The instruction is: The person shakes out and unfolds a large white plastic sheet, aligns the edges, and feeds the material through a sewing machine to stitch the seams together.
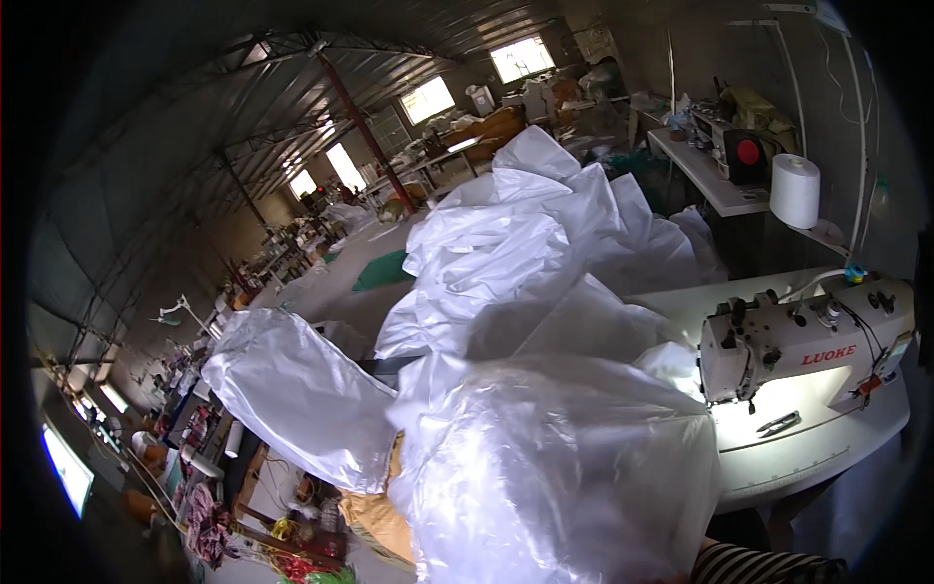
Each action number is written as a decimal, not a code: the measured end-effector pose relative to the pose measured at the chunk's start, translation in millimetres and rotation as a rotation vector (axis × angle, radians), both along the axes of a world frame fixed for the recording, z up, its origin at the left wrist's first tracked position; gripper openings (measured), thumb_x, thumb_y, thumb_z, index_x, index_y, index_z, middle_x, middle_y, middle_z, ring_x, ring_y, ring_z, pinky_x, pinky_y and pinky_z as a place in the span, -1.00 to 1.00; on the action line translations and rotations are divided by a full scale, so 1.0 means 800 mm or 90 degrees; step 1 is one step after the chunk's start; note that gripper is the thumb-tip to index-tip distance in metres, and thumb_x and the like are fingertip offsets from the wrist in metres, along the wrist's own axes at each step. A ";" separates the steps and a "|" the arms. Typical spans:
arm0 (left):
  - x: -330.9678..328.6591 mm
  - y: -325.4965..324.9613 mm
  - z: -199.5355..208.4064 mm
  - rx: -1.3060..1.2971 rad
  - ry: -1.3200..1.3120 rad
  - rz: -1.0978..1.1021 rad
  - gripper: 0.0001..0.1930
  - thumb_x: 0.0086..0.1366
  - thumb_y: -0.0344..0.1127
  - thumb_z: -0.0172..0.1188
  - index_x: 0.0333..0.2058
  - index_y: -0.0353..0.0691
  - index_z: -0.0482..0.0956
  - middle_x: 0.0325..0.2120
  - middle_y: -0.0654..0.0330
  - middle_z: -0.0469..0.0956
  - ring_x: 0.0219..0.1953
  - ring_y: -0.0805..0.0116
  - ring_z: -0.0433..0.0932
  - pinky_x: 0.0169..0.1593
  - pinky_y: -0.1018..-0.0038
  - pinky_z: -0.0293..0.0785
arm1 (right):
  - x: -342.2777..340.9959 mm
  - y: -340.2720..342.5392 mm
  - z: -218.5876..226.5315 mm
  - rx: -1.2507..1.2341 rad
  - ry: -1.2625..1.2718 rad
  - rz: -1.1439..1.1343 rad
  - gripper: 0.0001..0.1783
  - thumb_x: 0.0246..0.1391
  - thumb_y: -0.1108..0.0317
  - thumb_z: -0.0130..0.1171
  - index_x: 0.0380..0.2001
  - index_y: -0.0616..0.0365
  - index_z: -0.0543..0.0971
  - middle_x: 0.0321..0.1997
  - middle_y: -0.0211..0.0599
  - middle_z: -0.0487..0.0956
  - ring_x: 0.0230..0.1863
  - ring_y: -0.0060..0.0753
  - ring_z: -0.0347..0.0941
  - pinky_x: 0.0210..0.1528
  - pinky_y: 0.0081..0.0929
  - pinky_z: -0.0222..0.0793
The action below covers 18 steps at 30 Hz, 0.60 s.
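Observation:
A large, crumpled sheet of white translucent plastic (555, 467) fills the middle of the head view and rises close in front of me. More white plastic (506, 224) is heaped behind it, and another puffed-out piece (292, 399) spreads to the left. At the lower right edge a black-and-white striped sleeve (769, 565) shows. Neither of my hands can be seen, and the plastic may cover them. To the right stands a white sewing machine (808, 341) with its lamp lit. Small thread snips (778, 423) lie on its bed, and the plastic reaches up to the needle side.
A white thread cone (795, 192) stands at the right, by a second machine table (715, 180). Brown cloth or paper (379, 521) and coloured scraps (302, 565) lie low at left. A green sheet (382, 272) rests on the floor, near a red-brown post (365, 131).

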State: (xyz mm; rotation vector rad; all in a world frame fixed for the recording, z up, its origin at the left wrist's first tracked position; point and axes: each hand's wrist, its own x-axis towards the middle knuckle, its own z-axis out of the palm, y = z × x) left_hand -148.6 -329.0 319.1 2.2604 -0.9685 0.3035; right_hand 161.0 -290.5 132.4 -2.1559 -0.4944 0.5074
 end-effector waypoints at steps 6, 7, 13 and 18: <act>0.032 0.053 0.020 0.113 -0.071 0.127 -0.51 0.01 -0.47 0.28 0.00 -0.32 0.55 -0.39 0.12 0.53 -0.44 0.18 0.58 -0.41 0.35 0.55 | -0.012 -0.016 0.004 0.107 0.076 -0.009 -0.45 0.40 0.27 -0.02 0.35 0.27 0.23 0.26 0.04 0.46 0.29 -0.18 0.39 0.27 -0.23 0.35; 0.037 0.060 0.019 0.131 -0.054 0.137 -0.53 0.02 -0.47 0.29 0.00 -0.30 0.56 -0.38 0.13 0.53 -0.44 0.18 0.58 -0.41 0.36 0.55 | -0.042 -0.039 0.001 0.159 0.108 0.011 -0.44 0.40 0.27 -0.02 0.35 0.27 0.22 0.27 0.03 0.46 0.29 -0.19 0.39 0.28 -0.23 0.34; 0.018 0.066 -0.035 0.086 0.047 0.030 -0.58 0.07 -0.50 0.26 -0.02 -0.24 0.57 -0.46 0.17 0.47 -0.50 0.16 0.53 -0.47 0.30 0.48 | -0.322 -0.280 -0.017 0.343 0.571 -0.040 -0.41 0.40 0.28 -0.01 0.39 0.25 0.17 0.30 0.00 0.44 0.32 -0.23 0.36 0.31 -0.23 0.32; -0.023 0.019 -0.104 0.180 0.288 -0.050 -0.55 0.19 -0.45 0.14 0.10 -0.25 0.48 -0.35 0.05 0.49 -0.40 -0.01 0.56 -0.37 0.19 0.51 | -0.445 -0.372 0.045 0.389 0.580 -0.334 -0.31 0.40 0.18 0.03 0.44 0.23 0.09 0.34 -0.06 0.41 0.36 -0.24 0.33 0.29 -0.26 0.35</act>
